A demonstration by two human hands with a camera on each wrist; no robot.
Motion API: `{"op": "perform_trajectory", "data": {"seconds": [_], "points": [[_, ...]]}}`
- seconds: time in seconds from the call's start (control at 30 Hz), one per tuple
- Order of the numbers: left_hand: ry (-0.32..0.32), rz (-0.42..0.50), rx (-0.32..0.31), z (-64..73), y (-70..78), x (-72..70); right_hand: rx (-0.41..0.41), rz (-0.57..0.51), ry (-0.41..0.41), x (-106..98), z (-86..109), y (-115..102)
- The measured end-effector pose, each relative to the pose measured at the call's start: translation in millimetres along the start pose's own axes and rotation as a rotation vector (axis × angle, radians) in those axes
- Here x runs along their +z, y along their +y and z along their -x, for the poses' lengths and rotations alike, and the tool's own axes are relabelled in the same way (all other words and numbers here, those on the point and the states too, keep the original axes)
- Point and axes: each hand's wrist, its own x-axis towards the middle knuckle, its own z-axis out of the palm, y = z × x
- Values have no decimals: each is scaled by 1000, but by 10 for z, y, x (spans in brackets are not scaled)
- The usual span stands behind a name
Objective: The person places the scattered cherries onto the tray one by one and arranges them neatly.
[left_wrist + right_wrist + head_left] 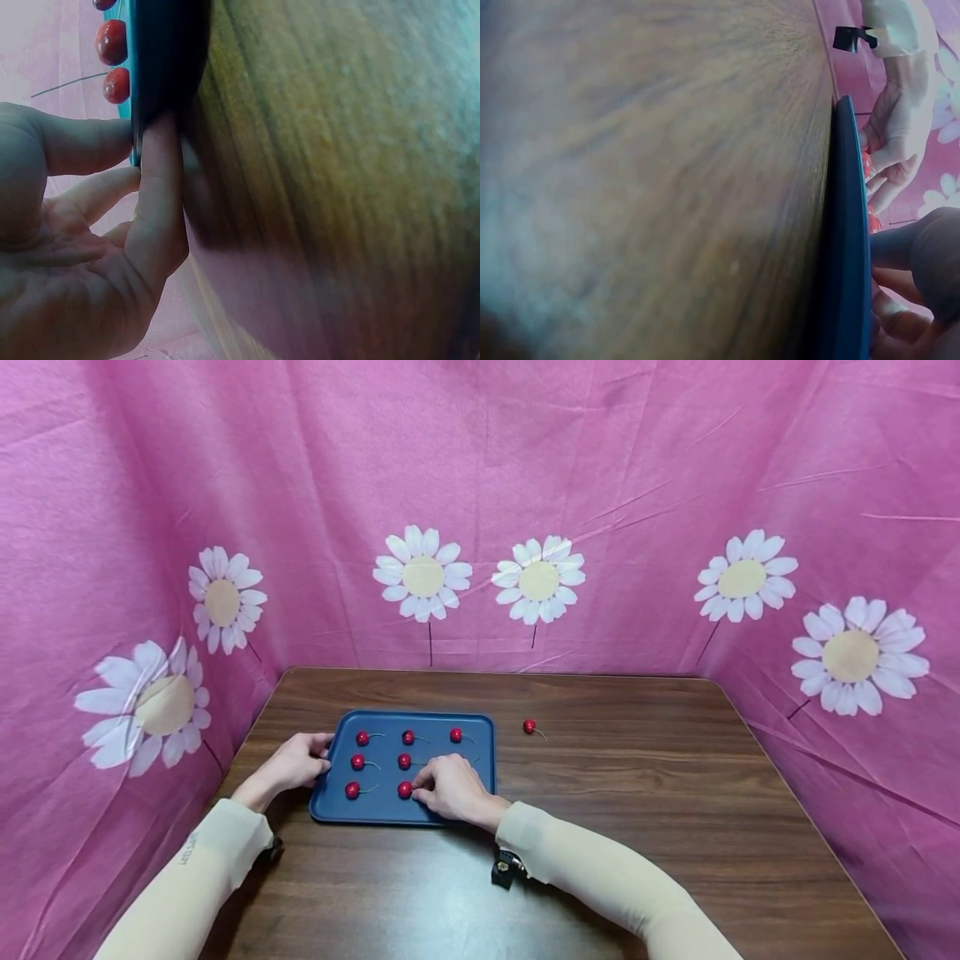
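Note:
A dark blue rectangular tray [378, 814] lies on the table with several red cherries on it, their thin green stems pointing right. My left hand [296, 760] grips the tray's left edge; in the left wrist view its thumb is on the rim and a finger [159, 195] is against the underside. Over the tray's front right part, my right hand [453, 789] pinches at the stem side of the front middle cherry [405, 790]. The exact fingertip contact is hidden. A stem shows beyond this hand, its fruit covered.
One more cherry [529, 727] lies on the brown wooden table [637, 793], right of the tray's far corner. A pink curtain [630, 460] with printed daisies hangs around the table's back and sides.

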Motion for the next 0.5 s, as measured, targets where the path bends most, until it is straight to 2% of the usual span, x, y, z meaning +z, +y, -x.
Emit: {"op": "perform_trajectory", "data": {"seconds": [0.27,0.5], "points": [[0,-1,-2,8,-1,6,-14,-54,-21,-46,50,15],[-4,-5,-7,5,0,0,-28,-127,11,-257,137,19]]}}
